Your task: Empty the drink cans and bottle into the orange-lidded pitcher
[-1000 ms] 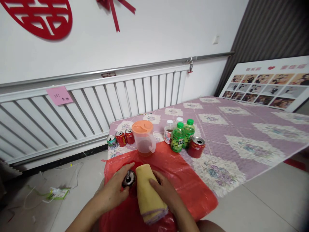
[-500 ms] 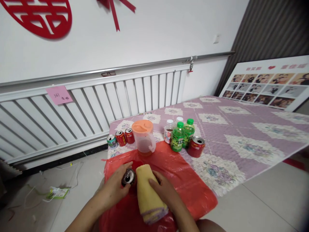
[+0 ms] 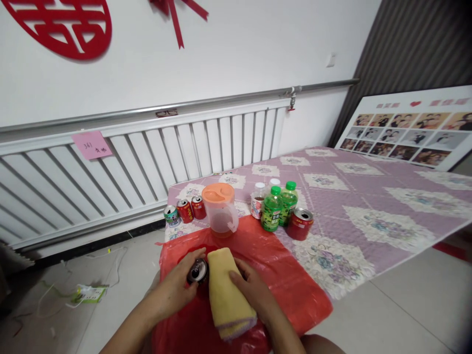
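My left hand (image 3: 180,282) curls its fingers around a dark drink can (image 3: 198,271), whose opened silver top faces up. A folded yellow towel (image 3: 229,292) with a purple edge is gripped along its right side by my right hand (image 3: 250,285). The towel lies just right of the can, almost touching it. Both are over a red plastic bag (image 3: 291,290) spread on the near end of the table. Behind them stands a clear plastic pitcher (image 3: 222,219) with an orange lid.
Small cans (image 3: 185,211) stand left of the pitcher. To its right are green-capped bottles (image 3: 272,211), white-capped bottles (image 3: 257,201) and a wide red can (image 3: 300,224). A flowered cloth (image 3: 332,184) covers the table. A white radiator (image 3: 177,150) runs along the wall.
The top of the yellow towel has shifted very slightly up and left, with my right hand still on it. My left hand and the can are nearly unmoved.
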Available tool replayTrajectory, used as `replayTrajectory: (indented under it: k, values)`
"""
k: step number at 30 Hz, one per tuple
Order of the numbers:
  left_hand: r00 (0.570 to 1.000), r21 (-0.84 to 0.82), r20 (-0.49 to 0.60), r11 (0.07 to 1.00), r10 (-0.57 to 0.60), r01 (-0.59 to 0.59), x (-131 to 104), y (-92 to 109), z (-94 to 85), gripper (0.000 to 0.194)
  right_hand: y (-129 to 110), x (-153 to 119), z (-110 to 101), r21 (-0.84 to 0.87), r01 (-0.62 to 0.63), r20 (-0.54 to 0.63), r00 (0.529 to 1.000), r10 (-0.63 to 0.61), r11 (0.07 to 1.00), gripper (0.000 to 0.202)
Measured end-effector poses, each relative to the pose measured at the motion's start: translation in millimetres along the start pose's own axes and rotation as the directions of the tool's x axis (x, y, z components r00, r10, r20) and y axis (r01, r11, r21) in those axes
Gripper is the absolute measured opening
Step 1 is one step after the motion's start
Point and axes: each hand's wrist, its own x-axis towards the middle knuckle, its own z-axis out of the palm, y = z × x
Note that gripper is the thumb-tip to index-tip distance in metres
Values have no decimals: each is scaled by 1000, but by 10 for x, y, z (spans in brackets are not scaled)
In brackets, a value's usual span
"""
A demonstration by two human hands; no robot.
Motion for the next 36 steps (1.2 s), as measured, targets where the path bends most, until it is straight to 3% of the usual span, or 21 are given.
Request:
replayTrajectory:
  k: [6,14,20,28,36]
  values:
    - [999,4,13,999,-46,46,-23,81,-7,79,-2,6,-13,-178,-1,-60,998,-10,984,50]
    - [971,164,-237,986,5,35,30,26,53,73,-11,9,-15,-40,9,-44,999,-11,999,53]
    - [984,173,-169,985,57,-28,27,15,30,67,10,-8,-22,106,34,34,999,-38,994,56]
    - [999,73,-33,997,34,-31,10,52,-38,74,-3,18,-11,-211,-14,-61,998,1,977,48]
    - [986,195,-169,980,-15,49,32,17,12,71,21,25,-22,-82,26,-21,999,-28,996,55]
